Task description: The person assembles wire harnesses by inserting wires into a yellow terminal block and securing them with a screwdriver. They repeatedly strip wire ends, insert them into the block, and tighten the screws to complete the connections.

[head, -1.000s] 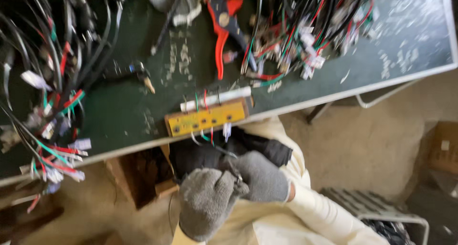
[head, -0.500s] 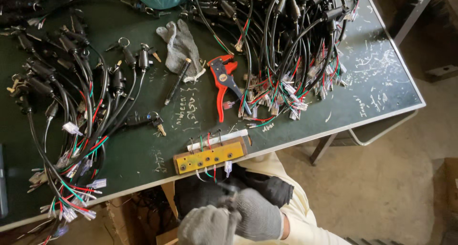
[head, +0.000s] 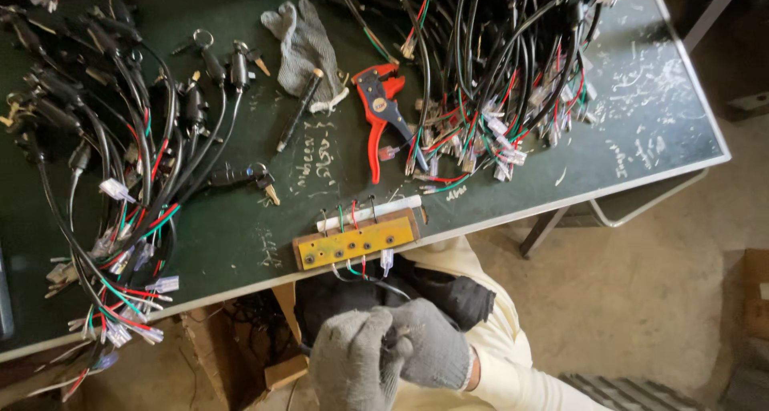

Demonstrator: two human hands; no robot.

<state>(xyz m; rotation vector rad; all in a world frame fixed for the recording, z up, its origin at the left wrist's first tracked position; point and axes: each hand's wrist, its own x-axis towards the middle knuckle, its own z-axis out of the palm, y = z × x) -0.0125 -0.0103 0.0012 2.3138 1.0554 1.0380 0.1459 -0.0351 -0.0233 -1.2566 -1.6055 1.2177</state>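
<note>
Both my hands wear grey knit gloves and meet below the table's front edge, over a black cloth (head: 452, 297) on my lap. My left hand (head: 351, 369) and my right hand (head: 436, 348) are pressed together, pinching thin wires (head: 375, 281) that run up to a yellow board (head: 356, 243) with a row of holes. The board lies at the table edge, with red and green wires and a white tube (head: 370, 211) along its far side. What sits between my fingertips is hidden by the gloves.
On the green table (head: 641, 139) lie a red wire stripper (head: 375, 114), a spare grey glove (head: 304, 41), a black-handled tool (head: 296, 113) and a key switch (head: 240, 175). Black cable harnesses are heaped at the left (head: 104, 155) and right (head: 497, 66). Bare floor (head: 641, 299) is at the right.
My head has tilted, so more of the table shows and my hands sit lower in view. The hands stay clasped together on the wires.
</note>
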